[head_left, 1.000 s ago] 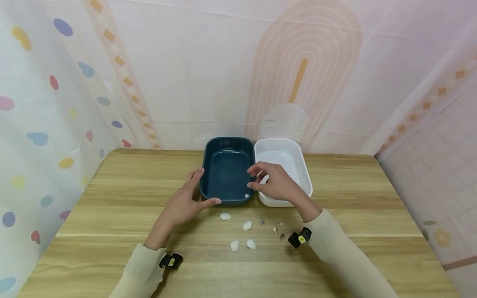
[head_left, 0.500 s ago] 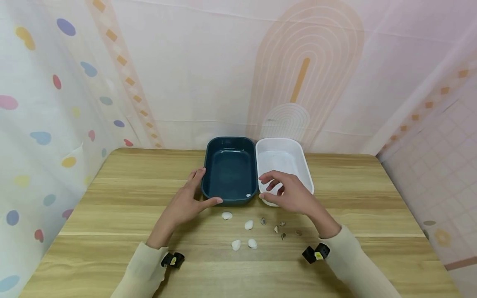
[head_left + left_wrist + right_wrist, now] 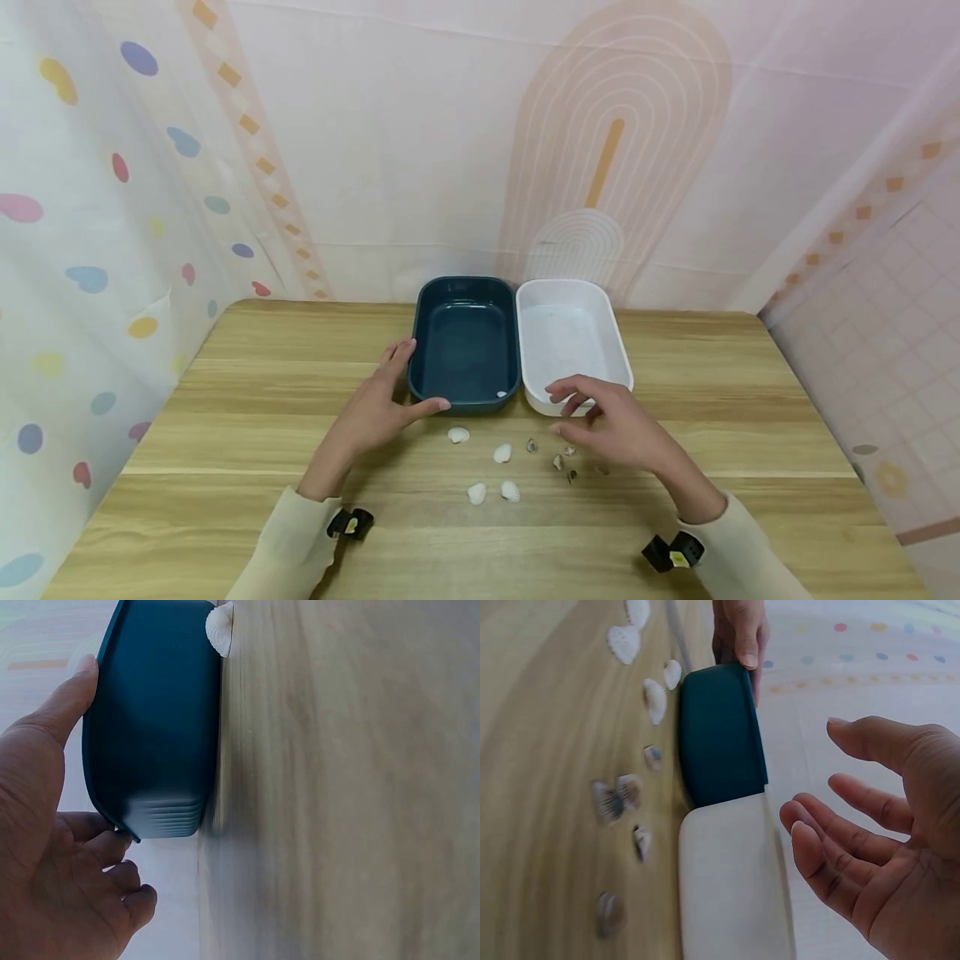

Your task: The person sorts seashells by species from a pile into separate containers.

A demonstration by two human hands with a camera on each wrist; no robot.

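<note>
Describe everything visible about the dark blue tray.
The dark blue tray is a rounded rectangular basin, seemingly smooth plastic, standing upright on the wooden table with its long side against the white tray. One small white shell lies in its near right corner. The left hand holds its near left corner, thumb along the front wall.

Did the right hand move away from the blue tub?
Yes. The right hand came back from over the blue tub, past the white tub, toward the small dark shells.

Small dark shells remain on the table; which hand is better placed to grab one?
Probably the right hand: it hangs open just beside the dark shells, while the left hand holds the blue tray.
</note>
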